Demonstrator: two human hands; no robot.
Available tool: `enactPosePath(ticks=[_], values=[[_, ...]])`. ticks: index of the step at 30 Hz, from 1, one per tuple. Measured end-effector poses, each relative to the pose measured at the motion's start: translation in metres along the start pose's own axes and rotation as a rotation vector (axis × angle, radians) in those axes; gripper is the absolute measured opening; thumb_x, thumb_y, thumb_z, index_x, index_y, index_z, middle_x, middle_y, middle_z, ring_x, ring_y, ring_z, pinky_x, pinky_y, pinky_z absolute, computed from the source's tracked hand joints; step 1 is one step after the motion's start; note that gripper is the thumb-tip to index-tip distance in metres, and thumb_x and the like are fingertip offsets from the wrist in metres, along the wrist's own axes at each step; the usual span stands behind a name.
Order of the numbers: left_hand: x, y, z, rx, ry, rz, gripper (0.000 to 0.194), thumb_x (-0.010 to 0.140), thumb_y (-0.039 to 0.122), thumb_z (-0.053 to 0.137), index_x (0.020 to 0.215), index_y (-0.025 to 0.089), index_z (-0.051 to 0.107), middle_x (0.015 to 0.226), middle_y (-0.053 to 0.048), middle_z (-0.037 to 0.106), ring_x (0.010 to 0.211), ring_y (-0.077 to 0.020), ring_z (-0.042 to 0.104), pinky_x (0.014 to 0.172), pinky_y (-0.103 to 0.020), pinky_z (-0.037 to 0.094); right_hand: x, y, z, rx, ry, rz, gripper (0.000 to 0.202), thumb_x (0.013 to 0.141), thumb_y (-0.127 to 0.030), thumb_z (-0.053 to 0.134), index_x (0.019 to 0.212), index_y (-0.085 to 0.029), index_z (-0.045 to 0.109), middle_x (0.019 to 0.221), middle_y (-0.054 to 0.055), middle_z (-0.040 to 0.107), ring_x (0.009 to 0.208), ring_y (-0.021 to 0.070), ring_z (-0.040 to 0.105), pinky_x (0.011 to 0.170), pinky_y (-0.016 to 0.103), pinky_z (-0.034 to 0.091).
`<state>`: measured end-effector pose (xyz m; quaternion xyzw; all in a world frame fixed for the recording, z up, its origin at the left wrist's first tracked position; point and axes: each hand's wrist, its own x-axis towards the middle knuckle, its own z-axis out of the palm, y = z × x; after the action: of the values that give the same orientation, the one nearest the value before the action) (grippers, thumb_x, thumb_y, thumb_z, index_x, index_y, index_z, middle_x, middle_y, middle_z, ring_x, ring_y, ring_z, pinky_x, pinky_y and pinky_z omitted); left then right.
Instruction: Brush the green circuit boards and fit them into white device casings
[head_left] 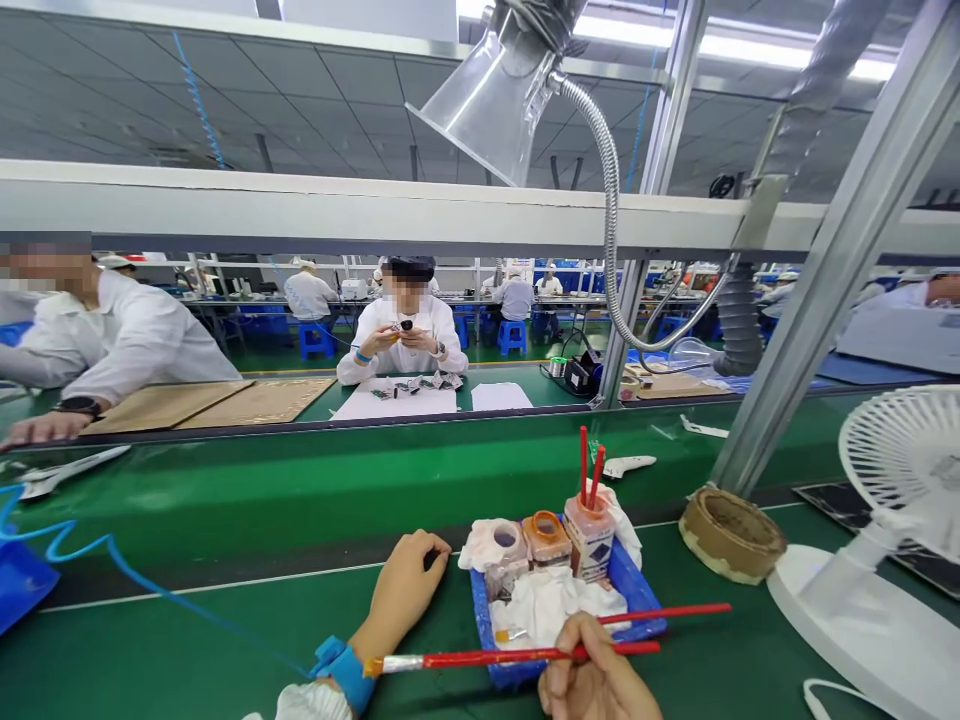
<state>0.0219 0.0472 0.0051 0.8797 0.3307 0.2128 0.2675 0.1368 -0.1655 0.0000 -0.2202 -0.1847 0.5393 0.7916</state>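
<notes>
My right hand (592, 675) pinches the red handle of a paintbrush (472, 658), held level in front of a blue tray (645, 600), bristles pointing left. Just behind it, a second red-handled brush (675, 613) crosses the tray over crumpled white tissue (555, 600); I cannot tell whether my fingers touch it. In the tray stand three small bottles, one open with an orange rim (547, 535) and another (589, 540) with two red sticks upright in it. My left hand (409, 580), wearing a blue wrist strap (341, 670), rests curled left of the tray, with nothing visible in it.
A green belt (300, 490) runs beyond my bench, carrying white handle-shaped parts (628, 466). On the right are a tape roll (731, 530) and a white fan (885, 570). A lamp-like clear hood (502, 90) hangs above. Opposite, a person (405, 330) handles a small part.
</notes>
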Motion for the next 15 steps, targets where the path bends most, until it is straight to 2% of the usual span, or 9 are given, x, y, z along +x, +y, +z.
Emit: enactPosePath(ticks=[5, 15], values=[[0.0006, -0.0018, 0.0019, 0.016, -0.012, -0.005, 0.021, 0.079, 0.025, 0.043, 0.079, 0.02, 0.063, 0.086, -0.005, 0.062, 0.089, -0.022, 0.052, 0.08, -0.033, 0.036, 0.0104, 0.0061, 0.0081, -0.111, 0.006, -0.101, 0.031, 0.081, -0.045, 0.066, 0.072, -0.015, 0.059, 0.056, 0.004, 0.062, 0.046, 0.014, 0.055, 0.052, 0.024, 0.038], [-0.0006, -0.0041, 0.001, 0.016, -0.021, 0.006, 0.021, 0.079, 0.025, 0.043, 0.08, 0.02, 0.064, 0.087, -0.005, 0.063, 0.091, -0.0211, 0.053, 0.081, -0.031, 0.037, 0.0088, 0.0032, 0.0002, -0.086, -0.009, -0.063, 0.034, 0.079, -0.048, 0.066, 0.074, -0.014, 0.061, 0.058, 0.005, 0.062, 0.048, 0.0136, 0.055, 0.051, 0.022, 0.036]])
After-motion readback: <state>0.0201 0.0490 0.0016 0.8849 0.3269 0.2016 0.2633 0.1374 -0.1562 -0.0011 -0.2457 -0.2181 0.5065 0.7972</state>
